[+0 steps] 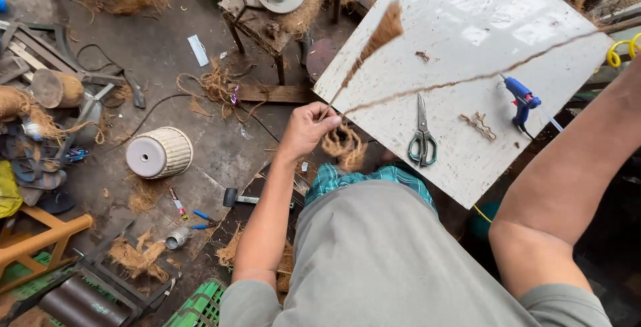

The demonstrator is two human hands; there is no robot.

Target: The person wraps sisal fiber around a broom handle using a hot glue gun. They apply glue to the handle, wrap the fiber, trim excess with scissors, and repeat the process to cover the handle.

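Pinching a thin coir cord [427, 88], the left hand [304, 130] is closed around it at the near corner of the white board [467, 6]; a small coil of coir [343, 145] hangs just below the fist at 5 o'clock. One strand rises toward 1 o'clock and ends in a frayed brush tip [385, 30]; the other runs taut toward 2 o'clock, across the board, to the right arm [567, 180], whose hand lies beyond the frame edge, so its grip cannot be told. Step in hand, by judgement: drawing the cord tight between both hands; keeping it so calls for even tension and a firm pinch. On the board, at 3 o'clock of the fist: green-handled scissors [422, 136], a short wavy coir piece [478, 125], a blue glue gun [521, 100]. On the floor at 9 o'clock: a ribbed white pot [160, 153] lying on its side, loose fibre, and a hammer [237, 198] nearer.
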